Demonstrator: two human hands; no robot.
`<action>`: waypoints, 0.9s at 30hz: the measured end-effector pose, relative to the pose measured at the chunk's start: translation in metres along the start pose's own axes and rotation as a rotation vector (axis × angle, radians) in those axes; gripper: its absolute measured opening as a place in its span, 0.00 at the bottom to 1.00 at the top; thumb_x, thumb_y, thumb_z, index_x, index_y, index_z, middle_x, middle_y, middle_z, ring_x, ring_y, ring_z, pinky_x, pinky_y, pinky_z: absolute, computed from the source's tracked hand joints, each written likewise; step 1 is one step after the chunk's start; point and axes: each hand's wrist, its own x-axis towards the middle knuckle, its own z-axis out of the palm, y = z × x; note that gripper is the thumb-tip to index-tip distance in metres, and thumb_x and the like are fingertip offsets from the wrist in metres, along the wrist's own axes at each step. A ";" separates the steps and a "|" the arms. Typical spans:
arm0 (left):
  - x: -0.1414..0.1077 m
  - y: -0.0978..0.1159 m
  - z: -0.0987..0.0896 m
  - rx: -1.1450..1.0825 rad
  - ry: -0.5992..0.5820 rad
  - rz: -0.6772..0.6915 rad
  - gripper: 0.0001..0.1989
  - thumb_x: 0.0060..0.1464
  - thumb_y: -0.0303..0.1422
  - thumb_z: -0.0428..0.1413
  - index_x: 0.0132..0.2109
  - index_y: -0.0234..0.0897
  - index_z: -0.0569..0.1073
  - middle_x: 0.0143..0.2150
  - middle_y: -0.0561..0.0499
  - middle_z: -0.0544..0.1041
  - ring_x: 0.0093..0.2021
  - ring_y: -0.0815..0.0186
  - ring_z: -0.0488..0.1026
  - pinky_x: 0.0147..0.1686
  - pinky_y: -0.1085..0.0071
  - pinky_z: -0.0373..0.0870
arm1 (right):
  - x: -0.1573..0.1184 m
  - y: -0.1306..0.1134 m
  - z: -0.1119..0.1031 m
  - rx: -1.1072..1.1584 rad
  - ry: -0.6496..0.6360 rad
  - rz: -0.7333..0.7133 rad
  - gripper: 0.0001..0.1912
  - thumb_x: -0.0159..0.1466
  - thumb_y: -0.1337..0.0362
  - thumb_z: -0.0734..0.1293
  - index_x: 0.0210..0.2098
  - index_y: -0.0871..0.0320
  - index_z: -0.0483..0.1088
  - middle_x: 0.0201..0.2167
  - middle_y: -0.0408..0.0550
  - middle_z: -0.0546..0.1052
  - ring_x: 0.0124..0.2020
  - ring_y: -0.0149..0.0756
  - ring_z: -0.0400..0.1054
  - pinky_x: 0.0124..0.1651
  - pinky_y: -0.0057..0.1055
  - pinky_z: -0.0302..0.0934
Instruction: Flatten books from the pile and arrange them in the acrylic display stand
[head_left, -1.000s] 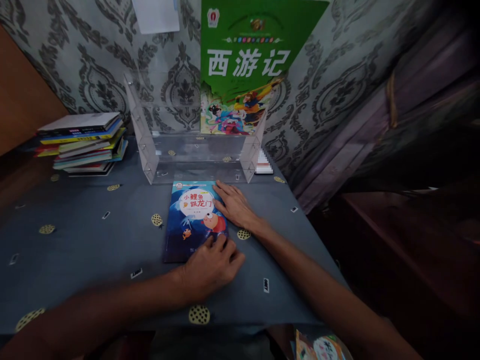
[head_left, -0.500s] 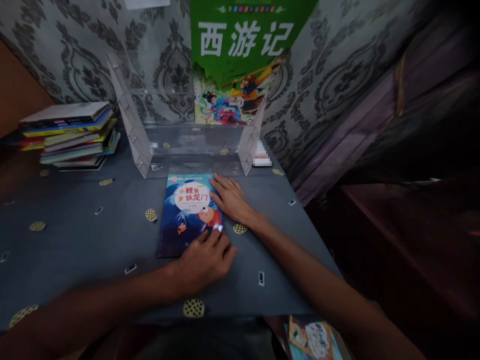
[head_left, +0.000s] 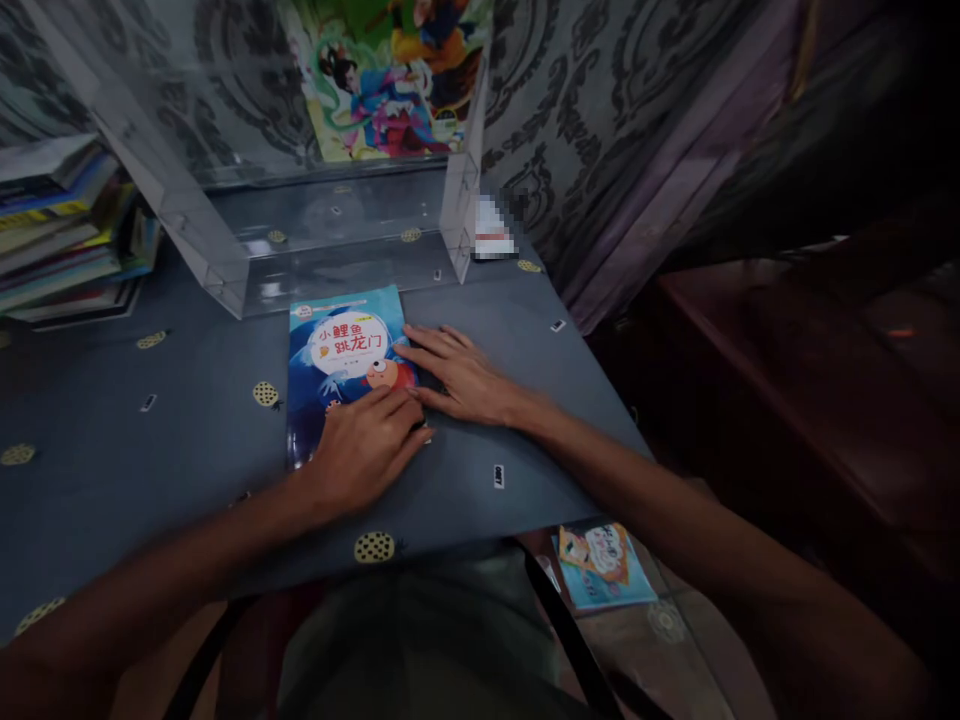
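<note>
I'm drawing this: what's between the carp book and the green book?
In the head view, the clear stand's lower part lies between the carp book and green book, tablecloth showing through.

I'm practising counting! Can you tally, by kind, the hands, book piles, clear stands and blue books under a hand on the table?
Hands: 2 (left hand, right hand)
Book pile: 1
Clear stand: 1
Blue book under the left hand: 1
Total: 5
</note>
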 end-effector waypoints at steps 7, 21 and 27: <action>0.008 -0.009 -0.005 -0.223 -0.037 -0.087 0.10 0.65 0.33 0.53 0.37 0.37 0.77 0.38 0.51 0.82 0.39 0.64 0.77 0.43 0.67 0.72 | -0.007 0.002 -0.001 0.017 0.008 -0.024 0.31 0.71 0.51 0.61 0.69 0.57 0.59 0.72 0.57 0.56 0.73 0.48 0.49 0.72 0.56 0.42; -0.017 -0.024 0.003 -0.047 0.002 0.256 0.14 0.68 0.33 0.50 0.53 0.39 0.77 0.52 0.45 0.79 0.50 0.61 0.75 0.46 0.65 0.75 | -0.006 0.005 -0.003 0.023 0.006 -0.036 0.32 0.70 0.49 0.62 0.69 0.55 0.59 0.72 0.56 0.57 0.72 0.50 0.50 0.71 0.55 0.43; -0.022 -0.025 0.004 -0.021 -0.001 0.329 0.15 0.66 0.29 0.49 0.55 0.37 0.76 0.55 0.41 0.77 0.54 0.58 0.73 0.48 0.62 0.76 | -0.007 0.008 -0.003 0.064 0.003 -0.065 0.33 0.70 0.48 0.62 0.70 0.52 0.57 0.73 0.53 0.55 0.72 0.50 0.49 0.71 0.56 0.42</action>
